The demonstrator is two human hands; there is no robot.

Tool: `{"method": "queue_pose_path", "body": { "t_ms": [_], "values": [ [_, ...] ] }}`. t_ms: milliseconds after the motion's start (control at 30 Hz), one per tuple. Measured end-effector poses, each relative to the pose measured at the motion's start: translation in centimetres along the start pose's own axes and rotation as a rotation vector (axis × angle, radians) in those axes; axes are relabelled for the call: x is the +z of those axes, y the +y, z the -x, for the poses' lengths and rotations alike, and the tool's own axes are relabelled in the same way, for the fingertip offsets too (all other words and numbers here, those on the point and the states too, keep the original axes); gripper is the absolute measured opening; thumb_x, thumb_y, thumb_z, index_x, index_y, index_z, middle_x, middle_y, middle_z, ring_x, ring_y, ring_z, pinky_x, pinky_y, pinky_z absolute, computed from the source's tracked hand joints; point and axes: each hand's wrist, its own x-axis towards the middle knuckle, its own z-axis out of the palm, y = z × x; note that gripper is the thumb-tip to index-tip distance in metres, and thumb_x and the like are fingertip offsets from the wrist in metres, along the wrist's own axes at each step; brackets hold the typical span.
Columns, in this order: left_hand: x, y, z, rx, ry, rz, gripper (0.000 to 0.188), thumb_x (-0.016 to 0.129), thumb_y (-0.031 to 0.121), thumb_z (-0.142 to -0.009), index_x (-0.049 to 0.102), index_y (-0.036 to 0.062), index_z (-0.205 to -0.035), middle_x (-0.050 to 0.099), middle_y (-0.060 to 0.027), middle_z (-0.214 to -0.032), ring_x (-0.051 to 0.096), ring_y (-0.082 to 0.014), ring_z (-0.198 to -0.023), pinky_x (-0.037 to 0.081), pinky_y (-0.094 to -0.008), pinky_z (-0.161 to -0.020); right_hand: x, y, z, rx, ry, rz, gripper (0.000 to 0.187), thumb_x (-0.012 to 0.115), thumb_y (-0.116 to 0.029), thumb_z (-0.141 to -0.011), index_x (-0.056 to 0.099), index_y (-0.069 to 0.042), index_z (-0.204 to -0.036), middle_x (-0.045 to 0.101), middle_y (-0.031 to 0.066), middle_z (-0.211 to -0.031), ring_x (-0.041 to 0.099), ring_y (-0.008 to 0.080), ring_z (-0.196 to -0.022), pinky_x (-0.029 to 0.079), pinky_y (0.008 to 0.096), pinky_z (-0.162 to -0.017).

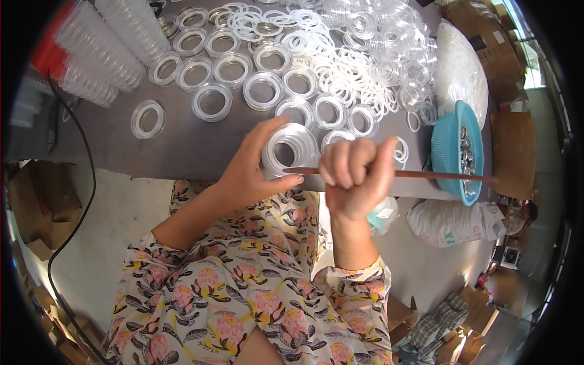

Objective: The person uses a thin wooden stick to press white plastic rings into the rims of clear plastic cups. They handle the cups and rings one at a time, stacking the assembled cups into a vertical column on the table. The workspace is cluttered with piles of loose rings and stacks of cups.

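Observation:
My left hand (pixel 246 161) curves around a stack of transparent plastic rings (pixel 306 148) at the table's near edge, thumb on the near side and fingers on the far side. In my right hand (pixel 359 173), closed in a fist, is a thin reddish-brown stick (pixel 435 175). It lies almost level, its left tip at the near side of the stack, its other end reaching over the blue basket. Just beyond the hands stand several more stacks of transparent rings (pixel 263 91). Whether the stick's tip touches the rings, I cannot tell.
Loose white rings (pixel 347 79) and transparent round pieces (pixel 371 24) are heaped at the back. Tall stacks of transparent cups (pixel 103 48) stand at the far left. A blue basket (pixel 447 146) holds small metal pieces at the right, near a plastic bag (pixel 461 70). A black cable (pixel 91 182) hangs at left.

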Motion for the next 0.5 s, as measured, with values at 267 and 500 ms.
{"method": "queue_pose_path", "body": {
  "t_ms": [267, 500],
  "values": [
    [0.5, -1.0, 0.6, -0.094, -0.032, 0.161, 0.077, 0.076, 0.016, -0.06, 0.037, 0.0033, -0.126, 0.044, -0.0117, -0.122, 0.04, -0.0248, -0.115, 0.029, -0.0353, -0.097, 0.2, 2.8, -3.1, -0.205, -0.017, 0.109, 0.058, 0.021, -0.047, -0.094, 0.025, -0.014, -0.047, 0.025, -0.0021, -0.041, 0.017, 0.0099, -0.039, 0.016, 0.0234, -0.037],
    [1.1, -0.8, 0.4, -0.075, 0.012, 0.246, 0.075, 0.075, 0.012, -0.061, 0.037, 0.0027, -0.126, 0.044, -0.0121, -0.121, 0.042, -0.0228, -0.114, 0.031, -0.0346, -0.097, 1.8, -1.4, -3.1, -0.022, -0.027, 0.533, 0.055, 0.027, -0.036, -0.095, 0.024, -0.013, -0.046, 0.022, -0.0031, -0.041, 0.019, 0.008, -0.036, 0.015, 0.0246, -0.035]
  ]
}}
